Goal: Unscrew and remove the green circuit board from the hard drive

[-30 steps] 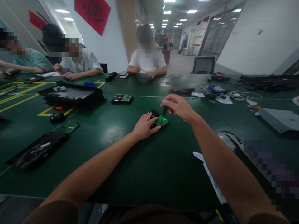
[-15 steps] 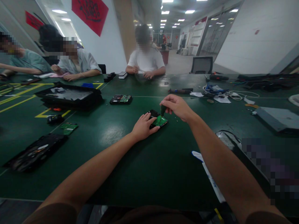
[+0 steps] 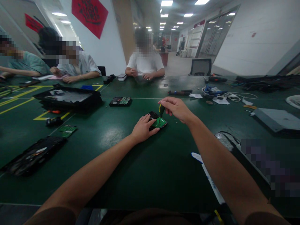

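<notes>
A small hard drive (image 3: 158, 121) with a green circuit board facing up lies on the green table (image 3: 145, 168) in front of me. My left hand (image 3: 142, 128) rests on its near left side, fingers laid over it and pressing it down. My right hand (image 3: 176, 108) is closed round the handle of a screwdriver (image 3: 161, 110), held upright with its tip down on the circuit board. A few tiny screws (image 3: 173, 117) lie just right of the drive.
A second drive (image 3: 121, 101) and a black tray (image 3: 67, 97) lie further left. A loose green board (image 3: 67, 129) and a black panel (image 3: 32, 156) sit near left. Cables and tools (image 3: 217, 92) lie far right. Three people sit across the table.
My hands stay on the drive. The screwdriver handle shows more plainly above the board now, and the view has shifted slightly.
</notes>
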`<state>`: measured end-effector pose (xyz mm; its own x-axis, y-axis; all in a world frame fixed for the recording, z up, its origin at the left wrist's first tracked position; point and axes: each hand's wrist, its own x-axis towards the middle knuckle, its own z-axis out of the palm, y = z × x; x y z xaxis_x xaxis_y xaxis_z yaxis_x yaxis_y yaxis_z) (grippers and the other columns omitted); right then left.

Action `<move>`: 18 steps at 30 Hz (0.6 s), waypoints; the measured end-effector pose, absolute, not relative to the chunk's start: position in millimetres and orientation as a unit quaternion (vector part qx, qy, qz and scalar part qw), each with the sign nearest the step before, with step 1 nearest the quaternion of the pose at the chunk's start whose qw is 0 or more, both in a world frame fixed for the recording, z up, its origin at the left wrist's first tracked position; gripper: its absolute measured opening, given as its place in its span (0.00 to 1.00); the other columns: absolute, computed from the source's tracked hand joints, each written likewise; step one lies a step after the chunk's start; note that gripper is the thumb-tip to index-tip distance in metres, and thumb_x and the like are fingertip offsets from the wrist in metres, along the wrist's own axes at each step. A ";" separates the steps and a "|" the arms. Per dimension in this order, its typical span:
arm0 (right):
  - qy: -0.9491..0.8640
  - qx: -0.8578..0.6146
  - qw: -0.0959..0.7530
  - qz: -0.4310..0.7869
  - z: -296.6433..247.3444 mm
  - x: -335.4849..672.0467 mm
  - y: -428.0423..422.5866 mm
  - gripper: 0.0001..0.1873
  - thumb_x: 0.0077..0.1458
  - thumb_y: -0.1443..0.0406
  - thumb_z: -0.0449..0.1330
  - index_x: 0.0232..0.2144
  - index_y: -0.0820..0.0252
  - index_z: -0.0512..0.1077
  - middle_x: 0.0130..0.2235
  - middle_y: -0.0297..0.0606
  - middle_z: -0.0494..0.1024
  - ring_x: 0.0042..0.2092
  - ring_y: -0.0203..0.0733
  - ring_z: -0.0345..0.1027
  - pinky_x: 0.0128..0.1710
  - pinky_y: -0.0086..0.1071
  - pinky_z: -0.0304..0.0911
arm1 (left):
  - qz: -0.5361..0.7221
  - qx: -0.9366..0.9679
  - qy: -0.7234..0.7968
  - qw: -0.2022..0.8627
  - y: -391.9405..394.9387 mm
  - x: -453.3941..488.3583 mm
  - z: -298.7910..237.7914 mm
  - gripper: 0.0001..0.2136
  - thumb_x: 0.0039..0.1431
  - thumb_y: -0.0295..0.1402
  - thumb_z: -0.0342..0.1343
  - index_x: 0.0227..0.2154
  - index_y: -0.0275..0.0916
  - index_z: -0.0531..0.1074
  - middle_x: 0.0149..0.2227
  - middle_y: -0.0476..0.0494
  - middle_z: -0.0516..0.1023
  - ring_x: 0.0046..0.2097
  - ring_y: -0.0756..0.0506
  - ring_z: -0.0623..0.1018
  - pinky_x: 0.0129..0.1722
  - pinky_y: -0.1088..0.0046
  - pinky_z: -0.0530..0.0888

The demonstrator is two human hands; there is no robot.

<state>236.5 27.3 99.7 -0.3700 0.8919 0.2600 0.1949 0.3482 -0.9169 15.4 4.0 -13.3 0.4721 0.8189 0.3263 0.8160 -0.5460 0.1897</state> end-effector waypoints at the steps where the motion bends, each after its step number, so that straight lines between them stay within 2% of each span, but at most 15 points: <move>1: -0.712 -0.386 0.414 0.415 99.3 236.7 27.5 0.12 0.62 0.54 0.63 0.39 0.55 0.76 0.30 0.34 0.74 0.28 0.34 0.65 0.24 0.31 0.57 | 0.193 0.858 0.476 0.004 4.0 15.3 -13.2 0.31 0.66 0.56 0.52 0.64 0.42 0.68 0.71 0.35 0.61 0.73 0.33 0.60 0.71 0.48 0.57; 4: -0.704 -0.397 0.419 0.413 99.4 236.4 26.8 0.12 0.60 0.54 0.65 0.36 0.56 0.73 0.31 0.35 0.76 0.27 0.34 0.65 0.23 0.31 0.58 | 0.193 0.858 0.476 0.009 4.0 14.9 -13.0 0.31 0.66 0.56 0.52 0.64 0.42 0.68 0.71 0.35 0.61 0.73 0.33 0.59 0.71 0.48 0.57; 8: -0.708 -0.388 0.403 0.430 101.9 235.5 24.5 0.13 0.61 0.53 0.63 0.39 0.55 0.72 0.42 0.39 0.81 0.27 0.33 0.66 0.22 0.31 0.58 | 0.192 0.858 0.476 0.011 4.3 14.9 -13.1 0.31 0.66 0.56 0.52 0.65 0.42 0.68 0.71 0.35 0.61 0.73 0.33 0.60 0.71 0.47 0.57; 10: -0.709 -0.379 0.397 0.442 102.5 235.2 24.2 0.14 0.63 0.52 0.62 0.40 0.55 0.73 0.44 0.40 0.81 0.27 0.33 0.66 0.23 0.31 0.59 | 0.193 0.858 0.476 0.010 4.3 15.1 -12.9 0.31 0.66 0.56 0.52 0.65 0.42 0.68 0.71 0.35 0.61 0.73 0.33 0.59 0.71 0.47 0.57; 15: -0.690 -0.369 0.402 0.475 100.7 234.9 26.9 0.14 0.65 0.57 0.58 0.48 0.54 0.75 0.45 0.40 0.81 0.29 0.34 0.69 0.25 0.31 0.61 | 0.190 0.858 0.477 0.011 4.0 15.7 -12.4 0.31 0.67 0.55 0.52 0.64 0.41 0.69 0.71 0.34 0.61 0.73 0.33 0.59 0.71 0.48 0.57; 18: -0.709 -0.376 0.406 0.437 99.7 235.2 28.1 0.12 0.64 0.58 0.59 0.46 0.54 0.76 0.40 0.37 0.79 0.29 0.34 0.67 0.25 0.31 0.60 | 0.192 0.859 0.474 0.009 4.4 15.8 -13.0 0.31 0.66 0.55 0.52 0.64 0.40 0.69 0.71 0.33 0.62 0.73 0.33 0.60 0.71 0.48 0.57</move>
<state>235.2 28.1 99.7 -0.3868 0.8885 0.2470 0.1788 0.3351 -0.9251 15.8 4.4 -13.0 0.4766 0.8180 0.3222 0.8112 -0.5504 0.1975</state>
